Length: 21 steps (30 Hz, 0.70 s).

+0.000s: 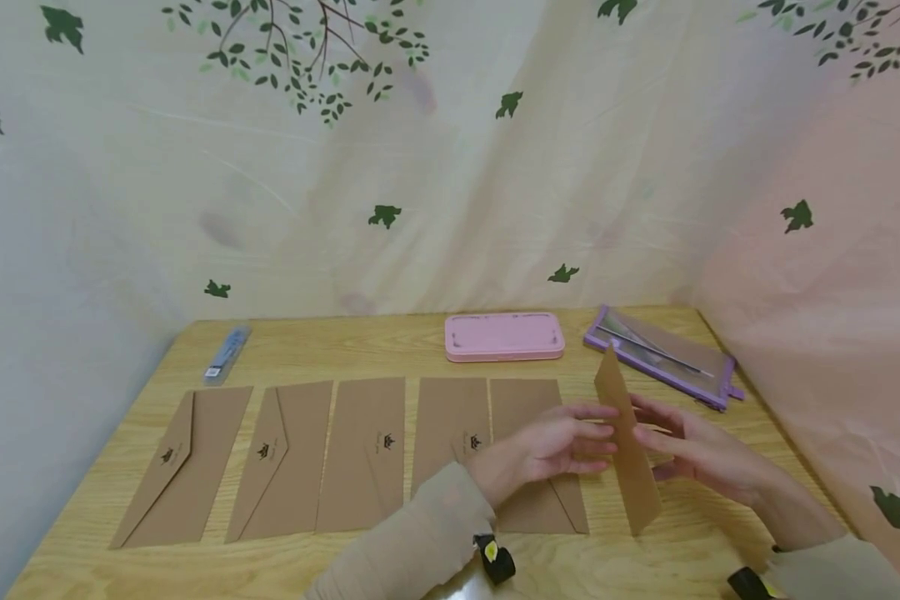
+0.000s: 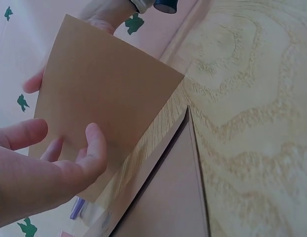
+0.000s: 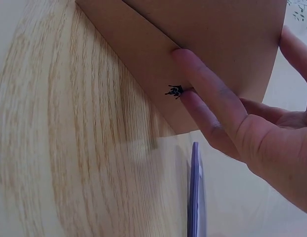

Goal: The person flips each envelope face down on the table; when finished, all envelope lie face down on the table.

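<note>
Both hands are at one brown paper envelope (image 1: 626,450), held on edge over the right side of the table. My left hand (image 1: 562,442) has loosely extended fingers at its plain face. In the left wrist view that hand's fingers (image 2: 96,148) bend slightly toward the paper. From the other side my right hand (image 1: 708,458) holds the envelope. The right wrist view shows two fingers (image 3: 212,89) lying on the flap side by a black crown print (image 3: 174,91), another fingertip at the edge. Several similar envelopes (image 1: 217,458) lie in a row to the left.
A pink case (image 1: 504,337) lies at the back of the wooden table (image 1: 345,354). Beyond the right hand is a purple-edged zip pouch (image 1: 663,354). A slim blue packet (image 1: 227,354) lies at the back left. Leaf-printed cloth (image 1: 457,208) hangs around the table.
</note>
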Each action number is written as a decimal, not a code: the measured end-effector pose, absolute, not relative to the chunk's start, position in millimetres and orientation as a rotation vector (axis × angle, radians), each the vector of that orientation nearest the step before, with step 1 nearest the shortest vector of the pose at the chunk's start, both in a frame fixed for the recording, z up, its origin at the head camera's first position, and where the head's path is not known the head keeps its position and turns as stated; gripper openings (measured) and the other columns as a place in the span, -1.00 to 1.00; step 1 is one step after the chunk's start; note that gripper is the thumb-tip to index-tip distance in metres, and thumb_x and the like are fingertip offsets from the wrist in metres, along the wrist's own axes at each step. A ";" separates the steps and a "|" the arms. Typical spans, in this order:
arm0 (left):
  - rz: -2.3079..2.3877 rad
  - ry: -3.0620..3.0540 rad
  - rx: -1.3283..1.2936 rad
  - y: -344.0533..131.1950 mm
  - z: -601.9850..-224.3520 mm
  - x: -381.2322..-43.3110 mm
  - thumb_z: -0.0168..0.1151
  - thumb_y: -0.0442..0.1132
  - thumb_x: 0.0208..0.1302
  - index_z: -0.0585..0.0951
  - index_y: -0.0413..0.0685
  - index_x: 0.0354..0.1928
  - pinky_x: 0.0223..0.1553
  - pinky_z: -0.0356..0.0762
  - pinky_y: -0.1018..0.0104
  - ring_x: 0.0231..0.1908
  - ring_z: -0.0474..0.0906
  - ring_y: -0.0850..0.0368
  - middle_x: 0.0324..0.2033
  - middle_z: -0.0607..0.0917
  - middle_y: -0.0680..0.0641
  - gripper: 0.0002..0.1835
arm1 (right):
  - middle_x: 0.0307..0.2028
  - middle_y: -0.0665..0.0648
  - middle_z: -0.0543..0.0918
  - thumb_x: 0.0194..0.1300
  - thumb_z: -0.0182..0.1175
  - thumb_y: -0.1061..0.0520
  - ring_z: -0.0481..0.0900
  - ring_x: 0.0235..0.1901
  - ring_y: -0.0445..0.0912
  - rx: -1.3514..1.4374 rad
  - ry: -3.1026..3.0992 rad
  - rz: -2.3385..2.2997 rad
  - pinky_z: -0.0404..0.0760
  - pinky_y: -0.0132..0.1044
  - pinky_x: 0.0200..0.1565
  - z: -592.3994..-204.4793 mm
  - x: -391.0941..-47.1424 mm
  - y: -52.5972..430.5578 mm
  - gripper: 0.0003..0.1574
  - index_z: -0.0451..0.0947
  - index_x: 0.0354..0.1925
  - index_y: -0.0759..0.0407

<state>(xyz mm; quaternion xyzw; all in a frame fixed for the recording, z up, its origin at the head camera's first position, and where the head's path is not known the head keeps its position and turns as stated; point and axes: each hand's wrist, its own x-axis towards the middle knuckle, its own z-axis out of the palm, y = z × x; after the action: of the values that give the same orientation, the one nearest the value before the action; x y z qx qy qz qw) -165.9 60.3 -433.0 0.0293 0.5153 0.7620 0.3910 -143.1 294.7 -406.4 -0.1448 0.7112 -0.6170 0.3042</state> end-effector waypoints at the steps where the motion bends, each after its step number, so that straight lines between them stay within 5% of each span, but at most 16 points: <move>1: 1.937 1.307 0.072 60.5 -432.7 -165.5 0.17 -0.37 0.43 0.60 -0.09 0.24 0.06 0.62 0.06 -0.05 0.62 0.03 -0.13 0.69 -0.05 -0.63 | 0.53 0.53 -0.38 0.64 -0.10 0.11 0.05 0.42 0.41 -0.381 1.881 -1.636 0.60 0.18 0.10 -406.4 -143.2 294.9 -0.05 -0.49 0.53 0.47; 11: 1.939 1.301 0.061 60.5 -429.9 -162.9 0.16 -0.35 0.44 0.61 -0.12 0.24 0.05 0.62 0.08 -0.03 0.62 0.03 -0.08 0.69 -0.04 -0.64 | 0.54 0.50 -0.37 0.63 -0.10 0.12 0.01 0.43 0.41 -0.354 1.855 -1.661 0.55 0.22 0.15 -405.7 -143.9 295.7 -0.06 -0.48 0.54 0.43; 16: 1.941 1.308 0.061 60.4 -430.8 -164.0 0.17 -0.35 0.44 0.60 -0.11 0.24 0.06 0.61 0.07 0.00 0.61 0.02 -0.07 0.68 -0.04 -0.64 | 0.53 0.52 -0.29 0.66 -0.16 0.10 0.24 0.40 0.16 -0.338 1.806 -1.702 0.52 0.22 0.18 -405.6 -145.0 296.8 -0.09 -0.53 0.57 0.32; 21: 1.937 1.307 0.048 59.9 -433.7 -164.4 0.18 -0.34 0.43 0.60 -0.09 0.24 0.09 0.59 0.05 0.02 0.60 0.00 -0.03 0.66 -0.04 -0.63 | 0.49 0.30 0.17 0.67 -0.19 0.11 0.47 0.27 -0.06 -0.338 1.782 -1.744 0.56 0.16 0.16 -406.1 -146.0 300.3 -0.14 -0.48 0.59 0.27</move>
<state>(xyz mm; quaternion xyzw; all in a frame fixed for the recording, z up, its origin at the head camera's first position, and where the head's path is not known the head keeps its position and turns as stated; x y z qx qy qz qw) -164.4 59.9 -433.7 0.0189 0.5145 0.7627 0.3916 -146.0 300.3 -406.1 -0.1279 0.6738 -0.6595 0.3077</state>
